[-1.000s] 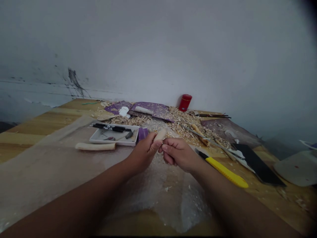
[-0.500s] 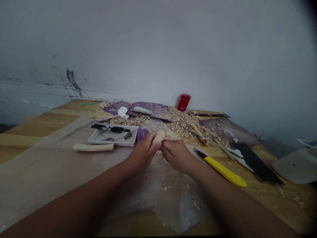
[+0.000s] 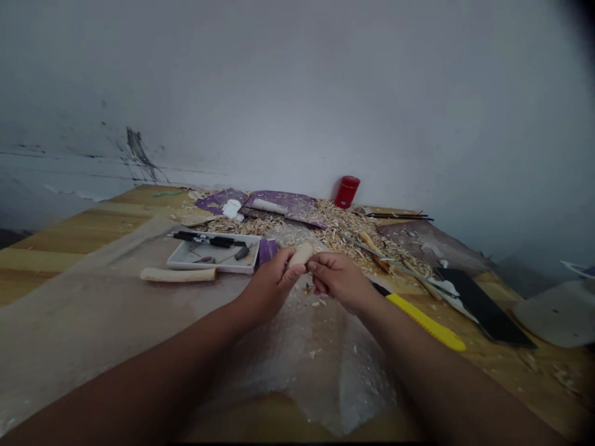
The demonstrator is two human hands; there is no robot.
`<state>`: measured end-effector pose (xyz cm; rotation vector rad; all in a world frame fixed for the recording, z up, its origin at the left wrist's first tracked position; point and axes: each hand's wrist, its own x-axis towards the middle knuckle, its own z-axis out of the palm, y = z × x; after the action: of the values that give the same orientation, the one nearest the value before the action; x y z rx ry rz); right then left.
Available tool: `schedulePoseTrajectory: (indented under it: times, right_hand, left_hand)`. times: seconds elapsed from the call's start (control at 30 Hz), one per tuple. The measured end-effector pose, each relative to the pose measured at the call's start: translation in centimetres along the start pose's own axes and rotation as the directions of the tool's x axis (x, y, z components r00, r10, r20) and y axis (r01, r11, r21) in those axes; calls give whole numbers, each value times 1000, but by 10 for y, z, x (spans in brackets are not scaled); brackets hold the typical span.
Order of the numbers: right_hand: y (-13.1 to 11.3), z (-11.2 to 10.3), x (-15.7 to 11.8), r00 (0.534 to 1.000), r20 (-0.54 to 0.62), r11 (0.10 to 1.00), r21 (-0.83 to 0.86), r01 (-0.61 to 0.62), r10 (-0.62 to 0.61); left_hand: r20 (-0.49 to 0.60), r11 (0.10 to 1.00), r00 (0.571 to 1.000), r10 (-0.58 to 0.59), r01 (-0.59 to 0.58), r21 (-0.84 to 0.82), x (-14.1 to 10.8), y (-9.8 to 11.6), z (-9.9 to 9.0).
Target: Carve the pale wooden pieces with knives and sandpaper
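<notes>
A short pale wooden piece [image 3: 302, 254] is held over the middle of the table, tilted up to the right. My left hand [image 3: 273, 282] is closed around its lower part, thumb along the near side. My right hand [image 3: 338, 280] has its fingers pinched together at the right side of the piece; whatever they hold, if anything, is too small to make out. Below the hands lies clear plastic sheeting [image 3: 297, 353] with a few shavings on it. A yellow-handled cutter [image 3: 425, 321] rests just right of my right hand, its tip partly hidden by that hand.
A white tray [image 3: 232, 268] of small tools is at the left, a curved wooden handle [image 3: 179, 275] before it. Wood shavings [image 3: 344, 232] spread behind the hands. A red can [image 3: 347, 192] stands by the wall. A dark flat block [image 3: 486, 306] lies at the right.
My right hand has shifted slightly right, and its fingers now pinch at the side of the piece. My left hand still grips the wooden piece. The view has moved slightly.
</notes>
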<state>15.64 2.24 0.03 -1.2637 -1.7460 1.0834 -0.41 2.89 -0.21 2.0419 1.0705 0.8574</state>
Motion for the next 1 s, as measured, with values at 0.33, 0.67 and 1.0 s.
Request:
schedulePoseTrajectory:
  times: [0.33, 0.67, 1.0]
  right_hand:
    - [-12, 2, -10, 939, 6, 753, -596, 280, -344]
    - [-3, 4, -7, 992, 121, 970, 245, -2, -28]
    - [-4, 8, -7, 960, -87, 781, -603, 162, -267]
  left_hand:
    - [-19, 999, 1000, 7, -6, 53, 1, -4, 1]
    - [-16, 999, 999, 50, -51, -3, -1, 1, -3]
    - [-37, 999, 999, 5, -3, 54, 1, -3, -1]
